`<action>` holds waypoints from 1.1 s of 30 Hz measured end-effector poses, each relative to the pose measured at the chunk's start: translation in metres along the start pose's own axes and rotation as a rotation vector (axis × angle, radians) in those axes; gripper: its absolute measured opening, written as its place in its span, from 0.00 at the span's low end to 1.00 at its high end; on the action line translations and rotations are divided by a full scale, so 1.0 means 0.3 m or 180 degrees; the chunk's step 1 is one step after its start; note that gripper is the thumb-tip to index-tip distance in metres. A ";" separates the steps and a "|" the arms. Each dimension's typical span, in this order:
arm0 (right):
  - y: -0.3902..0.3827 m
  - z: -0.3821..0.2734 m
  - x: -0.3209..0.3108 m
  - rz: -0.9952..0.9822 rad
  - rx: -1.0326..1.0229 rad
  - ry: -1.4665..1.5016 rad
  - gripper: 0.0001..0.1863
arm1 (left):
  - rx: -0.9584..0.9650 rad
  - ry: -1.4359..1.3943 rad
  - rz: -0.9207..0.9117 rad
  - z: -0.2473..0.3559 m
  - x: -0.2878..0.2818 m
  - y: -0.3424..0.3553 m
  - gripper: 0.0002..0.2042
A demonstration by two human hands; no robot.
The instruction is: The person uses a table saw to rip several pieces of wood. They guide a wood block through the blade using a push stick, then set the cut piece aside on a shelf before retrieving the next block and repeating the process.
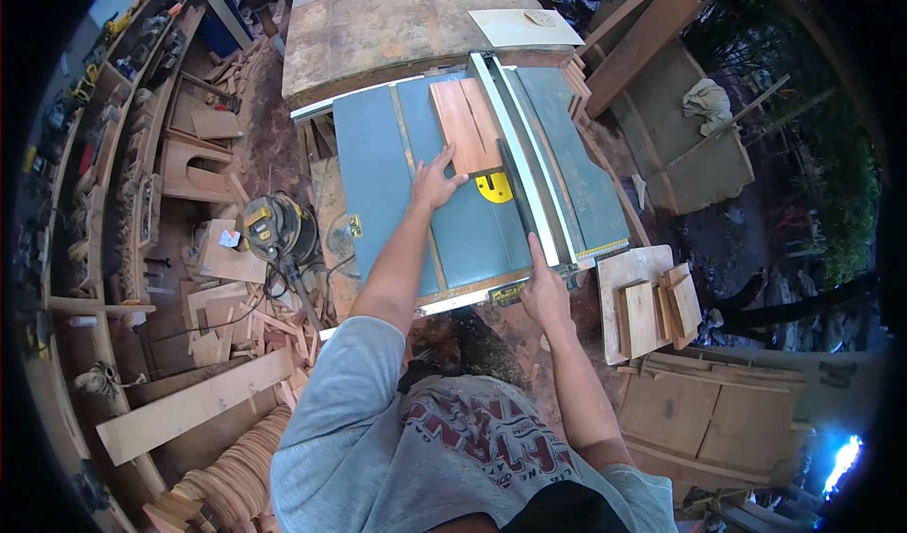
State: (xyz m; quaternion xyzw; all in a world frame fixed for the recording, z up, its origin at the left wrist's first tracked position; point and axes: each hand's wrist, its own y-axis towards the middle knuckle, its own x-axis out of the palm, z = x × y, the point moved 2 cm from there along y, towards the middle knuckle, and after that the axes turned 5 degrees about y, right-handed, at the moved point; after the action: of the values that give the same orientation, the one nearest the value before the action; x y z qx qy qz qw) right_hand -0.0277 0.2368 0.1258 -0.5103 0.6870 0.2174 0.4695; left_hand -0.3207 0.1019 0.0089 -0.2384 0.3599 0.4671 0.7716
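A reddish wooden board (463,122) lies flat on the blue-grey table saw top (378,164), beside the long metal fence (529,155). A dark slit runs lengthwise in the board. My left hand (436,183) touches the board's near left corner, its fingers stretched and apart. My right hand (545,292) is closed around the near end of a dark push stick (518,185), which reaches forward along the fence toward the board. Just before the board's near edge is a yellow insert plate (494,188). The saw blade cannot be made out.
A stained wooden worktable (378,42) adjoins the saw's far side, with a pale panel (524,28) on it. Left stand a round shop vacuum (281,229), wood scraps and tool-filled shelves (113,155). Short wood blocks (652,311) rest on a board at right.
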 end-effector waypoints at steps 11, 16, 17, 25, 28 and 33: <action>0.310 -0.086 -0.018 -0.0106 0.0056 0.0145 0.49 | 0.0188 0.0573 0.0316 -0.010 -0.076 0.178 0.39; 0.627 -0.161 -0.051 0.0071 -0.0151 0.0263 0.44 | 0.0764 0.0806 0.0602 0.007 -0.050 -0.090 0.36; 0.688 -0.181 -0.062 0.0261 -0.0178 0.0385 0.41 | 0.0787 0.0648 0.0642 0.016 -0.031 -0.191 0.36; 0.347 -0.073 -0.104 0.1436 -0.1071 0.1244 0.35 | 0.1401 0.0099 0.0699 0.139 0.077 -0.918 0.36; 0.117 -0.009 -0.109 0.1292 -0.0742 0.1181 0.34 | 0.1477 -0.0069 0.0634 0.191 0.122 -0.958 0.37; -0.239 0.057 -0.148 0.1219 -0.0645 0.1412 0.35 | 0.1294 -0.0257 0.0387 0.270 0.201 -0.881 0.44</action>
State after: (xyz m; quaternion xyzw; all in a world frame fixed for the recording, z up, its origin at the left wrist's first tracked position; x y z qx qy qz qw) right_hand 0.0461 0.2447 0.1694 -0.4507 0.8312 0.2526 0.2054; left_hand -0.0395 0.0731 0.0212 -0.0369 0.4291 0.4398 0.7881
